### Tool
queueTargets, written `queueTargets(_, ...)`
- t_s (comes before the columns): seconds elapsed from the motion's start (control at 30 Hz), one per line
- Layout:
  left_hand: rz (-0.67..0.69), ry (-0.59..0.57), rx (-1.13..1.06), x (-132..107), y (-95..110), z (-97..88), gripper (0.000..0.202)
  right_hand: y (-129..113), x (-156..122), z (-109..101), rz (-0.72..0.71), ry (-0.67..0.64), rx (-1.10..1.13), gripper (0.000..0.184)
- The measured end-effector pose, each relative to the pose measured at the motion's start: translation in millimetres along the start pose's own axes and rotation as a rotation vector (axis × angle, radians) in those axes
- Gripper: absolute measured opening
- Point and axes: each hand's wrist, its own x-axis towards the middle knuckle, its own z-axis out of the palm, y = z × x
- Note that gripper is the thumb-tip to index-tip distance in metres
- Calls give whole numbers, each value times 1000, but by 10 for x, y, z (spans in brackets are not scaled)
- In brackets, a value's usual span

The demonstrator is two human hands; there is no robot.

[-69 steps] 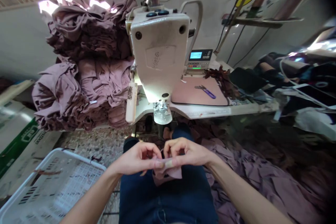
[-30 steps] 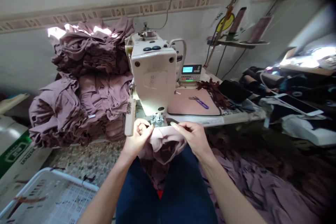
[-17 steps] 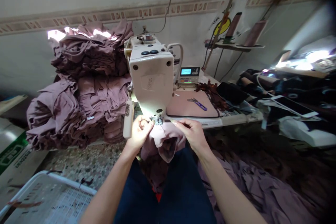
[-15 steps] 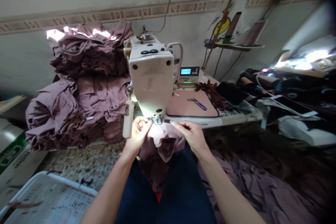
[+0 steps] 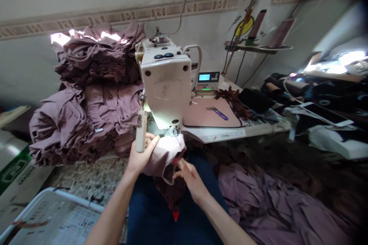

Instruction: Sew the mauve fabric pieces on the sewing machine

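A mauve garment piece (image 5: pixel 166 153) lies under the presser foot (image 5: pixel 174 131) of a white sewing machine (image 5: pixel 165 88) and hangs down towards my lap. My left hand (image 5: pixel 143 152) is closed on the cloth's left edge, partly hidden behind the machine's pale hanging lever (image 5: pixel 140 132). Lower down on the right, my right hand (image 5: pixel 188 178) pinches the edge of the cloth's opening, thumb and forefinger together and the other fingers curled. Dark fabric with a red tip (image 5: pixel 175 215) dangles below, over my blue-clad lap.
Stacked mauve garments (image 5: pixel 112 118) stand left of the machine. Purple-handled thread snips (image 5: pixel 217 113) lie on a pink pad (image 5: pixel 201 116) by the control panel (image 5: pixel 207 80). A white basket (image 5: pixel 57 195) is at lower left, more mauve cloth (image 5: pixel 267 203) at lower right. A phone (image 5: pixel 327 114) rests at right.
My right hand has left the cloth's upper right edge and moved down and left to its opening. My left hand has shifted slightly left and down, and the cloth has swung left.
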Motion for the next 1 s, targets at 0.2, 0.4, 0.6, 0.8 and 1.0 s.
queueTargets(0.2,-122,-19,-78,-235,-131,86,45,-287,-31,165,110,-20,97,60)
queueTargets(0.4,-72,-338,-144,-555,-124,-76,43,-583,-66,-333,204,-84,-3,51)
queueTargets(0.6,37,-471,-53,-684,44,-6,29,-910,-82,-506,-94,-459,-549,24)
queueTargets(0.8,-247,-1015,-149,-875,-50,228,47,-1010,-86,-540,-127,-633,-631,17)
queueTargets(1.0,-201,-734,-83,-825,-140,103,42,-743,-80,-733,54,-326,-465,24)
